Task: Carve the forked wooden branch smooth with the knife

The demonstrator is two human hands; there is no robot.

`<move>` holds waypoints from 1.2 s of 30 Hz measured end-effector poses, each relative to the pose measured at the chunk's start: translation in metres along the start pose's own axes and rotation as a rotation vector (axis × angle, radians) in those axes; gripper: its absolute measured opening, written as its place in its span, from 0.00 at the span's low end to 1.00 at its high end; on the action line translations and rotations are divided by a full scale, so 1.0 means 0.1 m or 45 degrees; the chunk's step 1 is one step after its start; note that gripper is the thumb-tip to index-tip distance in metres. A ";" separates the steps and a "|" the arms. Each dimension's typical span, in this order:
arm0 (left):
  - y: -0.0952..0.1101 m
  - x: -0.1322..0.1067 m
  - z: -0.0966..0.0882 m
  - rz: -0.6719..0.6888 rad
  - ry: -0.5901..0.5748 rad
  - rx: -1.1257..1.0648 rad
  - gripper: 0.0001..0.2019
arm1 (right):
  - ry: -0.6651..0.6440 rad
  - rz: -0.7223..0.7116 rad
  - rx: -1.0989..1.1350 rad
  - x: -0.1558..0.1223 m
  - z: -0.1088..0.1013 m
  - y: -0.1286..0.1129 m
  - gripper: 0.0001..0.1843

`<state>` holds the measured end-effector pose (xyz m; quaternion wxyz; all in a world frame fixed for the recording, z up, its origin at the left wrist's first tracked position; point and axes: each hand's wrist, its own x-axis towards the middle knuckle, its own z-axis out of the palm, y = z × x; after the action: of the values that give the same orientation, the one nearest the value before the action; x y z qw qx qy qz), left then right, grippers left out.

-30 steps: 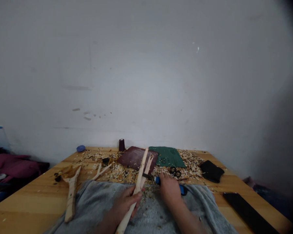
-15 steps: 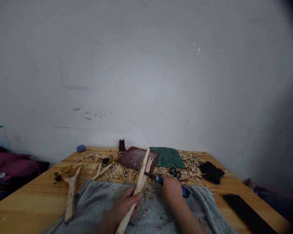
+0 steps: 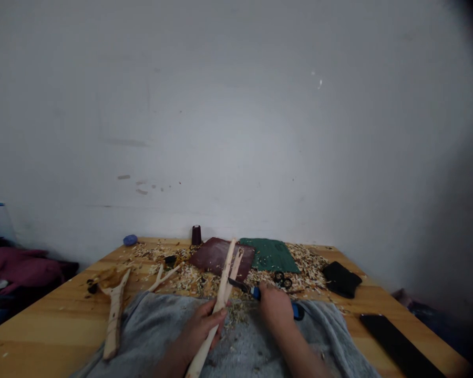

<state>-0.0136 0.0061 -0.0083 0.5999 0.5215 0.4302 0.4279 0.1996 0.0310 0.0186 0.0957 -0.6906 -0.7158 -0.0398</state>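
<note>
I saw the left hand [image 3: 203,324] gripping a forked stick [image 3: 222,300] above the gray cloth [image 3: 157,317]. Over the cloth's far edge, the right hand [image 3: 276,308] gripped a blue-handled knife [image 3: 255,292]; maybe its blade [image 3: 240,285] touched the stick.

Over the gray cloth [image 3: 252,346], a gap is left between the left hand [image 3: 202,326] and right hand [image 3: 276,310], but its far end is crossed by the knife [image 3: 255,292] and flanked by the forked stick [image 3: 223,292].
</note>
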 end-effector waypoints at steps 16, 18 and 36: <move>-0.06 0.05 -0.04 0.044 -0.020 0.122 0.27 | -0.181 -0.191 0.365 -0.21 -0.03 -0.14 0.14; -0.09 0.06 -0.04 0.060 -0.029 0.120 0.28 | -0.163 -0.189 0.354 -0.21 -0.04 -0.14 0.14; -0.11 0.05 -0.03 -0.019 -0.001 -0.044 0.36 | -0.066 -0.008 0.114 -0.01 0.03 -0.03 0.16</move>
<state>-0.0140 0.0110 -0.0197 0.6120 0.5080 0.4265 0.4306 0.1960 0.0308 0.0160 0.1078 -0.6841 -0.7213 0.0101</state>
